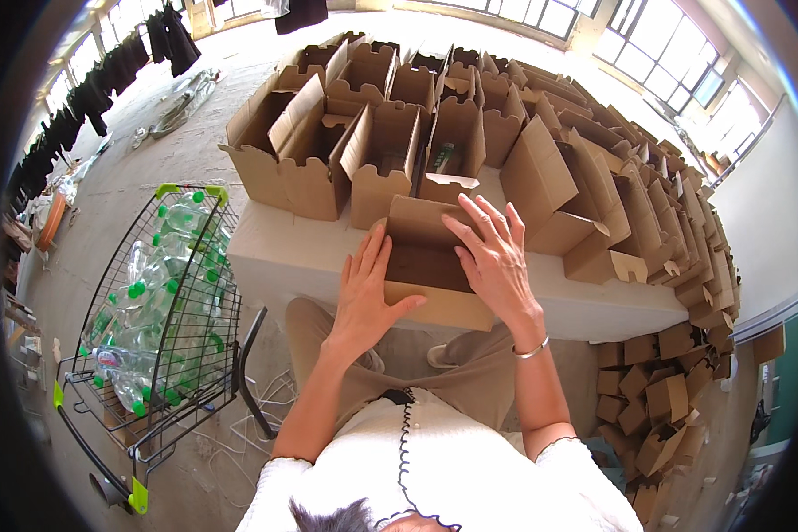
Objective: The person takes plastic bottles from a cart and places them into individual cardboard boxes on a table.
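carton [443,306], just beyond the person's knees at twelve o'clock, stands between left hand [363,288] and right hand [500,253], both splayed against it; firm grip or light contact cannot be told. walls appear erected; top not yet closed. other cartons [386,188] stand open, twelve to three o'clock. carton's base and most farther interiors are hidden.

Bright daylight from windows [658,55] — upper glare, edges bowed.

Matt cardboard box [439,305], glossy plastic bottles [144,306]
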Demonstrator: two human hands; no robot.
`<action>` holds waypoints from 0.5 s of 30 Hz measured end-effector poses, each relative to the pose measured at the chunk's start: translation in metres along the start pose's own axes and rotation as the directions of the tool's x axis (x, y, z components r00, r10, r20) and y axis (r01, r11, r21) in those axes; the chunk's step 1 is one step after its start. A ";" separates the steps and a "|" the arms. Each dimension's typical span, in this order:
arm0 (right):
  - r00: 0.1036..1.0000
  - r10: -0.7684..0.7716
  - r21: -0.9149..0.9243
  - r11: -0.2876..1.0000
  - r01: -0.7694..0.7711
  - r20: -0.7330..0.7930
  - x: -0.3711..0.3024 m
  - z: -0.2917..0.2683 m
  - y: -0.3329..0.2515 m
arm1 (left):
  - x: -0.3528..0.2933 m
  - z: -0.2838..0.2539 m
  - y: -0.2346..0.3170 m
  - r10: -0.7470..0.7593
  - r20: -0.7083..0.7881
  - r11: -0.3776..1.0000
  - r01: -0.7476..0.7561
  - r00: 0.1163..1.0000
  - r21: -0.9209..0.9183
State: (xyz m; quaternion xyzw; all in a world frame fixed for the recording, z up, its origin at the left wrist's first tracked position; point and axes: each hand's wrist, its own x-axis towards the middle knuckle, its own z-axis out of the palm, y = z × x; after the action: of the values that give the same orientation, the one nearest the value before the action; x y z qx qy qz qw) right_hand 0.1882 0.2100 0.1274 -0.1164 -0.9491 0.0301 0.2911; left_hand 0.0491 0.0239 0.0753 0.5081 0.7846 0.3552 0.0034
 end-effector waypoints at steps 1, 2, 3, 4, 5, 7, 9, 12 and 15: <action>1.000 0.001 -0.011 1.000 -0.001 -0.002 0.000 0.001 0.000 | -0.002 0.001 0.000 0.019 -0.011 1.000 -0.019 1.000 0.008; 1.000 0.003 -0.009 1.000 -0.003 0.006 0.001 0.001 -0.001 | -0.003 0.000 0.000 0.010 -0.009 1.000 -0.010 1.000 -0.006; 1.000 0.006 -0.009 1.000 -0.006 0.014 0.003 0.001 -0.001 | -0.004 -0.001 0.001 0.001 -0.007 1.000 -0.001 1.000 -0.020; 1.000 0.009 -0.008 1.000 -0.009 0.023 0.004 0.000 0.000 | -0.005 -0.001 0.002 -0.007 -0.003 0.999 0.007 1.000 -0.035; 0.999 0.023 0.007 1.000 -0.024 0.027 0.005 0.002 0.002 | -0.006 0.001 0.002 -0.013 -0.002 0.999 0.013 1.000 -0.045; 0.998 0.048 0.041 0.998 -0.049 0.036 0.007 0.009 0.007 | -0.007 0.002 0.002 -0.028 -0.001 0.998 0.028 1.000 -0.062; 0.992 0.053 0.074 0.995 -0.062 0.117 0.005 0.022 0.017 | -0.007 0.004 0.002 -0.009 -0.019 0.999 0.008 1.000 -0.032; 0.962 0.108 0.097 0.986 -0.136 0.252 0.009 0.029 0.027 | -0.003 0.008 -0.001 0.008 -0.049 1.000 -0.009 0.999 -0.013; 0.958 0.090 0.112 0.986 -0.124 0.272 0.017 0.040 0.040 | 0.006 0.014 -0.008 0.010 -0.084 0.999 -0.014 0.996 -0.040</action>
State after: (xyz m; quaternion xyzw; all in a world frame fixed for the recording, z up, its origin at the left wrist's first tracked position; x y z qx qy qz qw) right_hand 0.1601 0.2529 0.0981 -0.1435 -0.9680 0.1222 0.1660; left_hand 0.0450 0.0351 0.0627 0.4972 0.7736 0.3923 -0.0212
